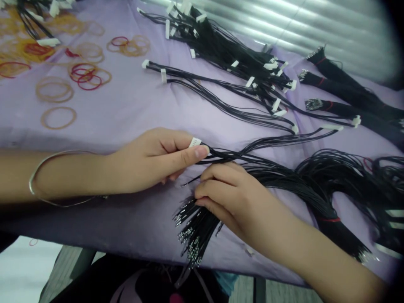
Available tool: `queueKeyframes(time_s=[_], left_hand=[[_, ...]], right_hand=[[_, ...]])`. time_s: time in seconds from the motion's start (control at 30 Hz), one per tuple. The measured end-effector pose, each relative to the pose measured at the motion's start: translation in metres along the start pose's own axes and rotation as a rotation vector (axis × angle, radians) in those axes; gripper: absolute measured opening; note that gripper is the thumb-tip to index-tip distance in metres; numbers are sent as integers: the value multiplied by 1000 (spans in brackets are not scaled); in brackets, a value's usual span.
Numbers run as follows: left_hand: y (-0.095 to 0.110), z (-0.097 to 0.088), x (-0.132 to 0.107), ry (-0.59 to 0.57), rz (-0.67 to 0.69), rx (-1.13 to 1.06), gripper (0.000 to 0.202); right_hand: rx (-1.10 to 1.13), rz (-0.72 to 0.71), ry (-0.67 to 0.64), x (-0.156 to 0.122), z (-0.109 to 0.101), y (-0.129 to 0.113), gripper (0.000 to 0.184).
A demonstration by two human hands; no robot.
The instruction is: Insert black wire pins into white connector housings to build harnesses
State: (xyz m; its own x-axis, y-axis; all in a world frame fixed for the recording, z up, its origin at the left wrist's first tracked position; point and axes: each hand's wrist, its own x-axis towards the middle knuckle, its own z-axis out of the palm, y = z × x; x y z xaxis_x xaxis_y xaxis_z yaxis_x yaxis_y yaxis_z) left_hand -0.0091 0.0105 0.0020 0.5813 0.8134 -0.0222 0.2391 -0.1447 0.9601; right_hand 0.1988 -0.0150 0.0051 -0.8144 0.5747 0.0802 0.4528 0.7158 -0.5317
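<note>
The person's left hand (154, 160) reaches in level from the left, thumb laid straight along the top, pinching a small white plastic connector (195, 142) with thin black wires (227, 156) running right from its fingertips. The right hand (233, 198) slants up from the lower right, its fingers curled narrow on a loose bundle of black silver-tipped wires (197, 240) fanning out below the fingertips; how many it grips cannot be told. One single black wire (188, 182) pokes out just above those fingertips.
</note>
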Motion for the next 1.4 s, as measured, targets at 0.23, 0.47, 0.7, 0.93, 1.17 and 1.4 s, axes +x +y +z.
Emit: queueKeyframes(time_s=[0.23, 0.47, 0.7, 0.93, 1.17, 1.4], left_hand=[[-1, 0, -2, -17, 20, -31, 41], [-1, -1, -3, -33, 72, 50, 39], [2, -2, -4, -145, 256, 177, 28], [5, -7, -4, -282, 258, 168, 26], [7, -5, -4, -138, 86, 47, 38], [5, -1, -9, -180, 263, 200, 25]], right_hand=[[-28, 26, 53, 1, 3, -2, 13], [-29, -46, 188, -3, -1, -2, 5], [120, 84, 399, -4, -17, -16, 8], [187, 221, 422, -2, -16, -18, 7], [0, 260, 530, -3, -14, -21, 8], [54, 251, 488, -1, -7, -20, 7]])
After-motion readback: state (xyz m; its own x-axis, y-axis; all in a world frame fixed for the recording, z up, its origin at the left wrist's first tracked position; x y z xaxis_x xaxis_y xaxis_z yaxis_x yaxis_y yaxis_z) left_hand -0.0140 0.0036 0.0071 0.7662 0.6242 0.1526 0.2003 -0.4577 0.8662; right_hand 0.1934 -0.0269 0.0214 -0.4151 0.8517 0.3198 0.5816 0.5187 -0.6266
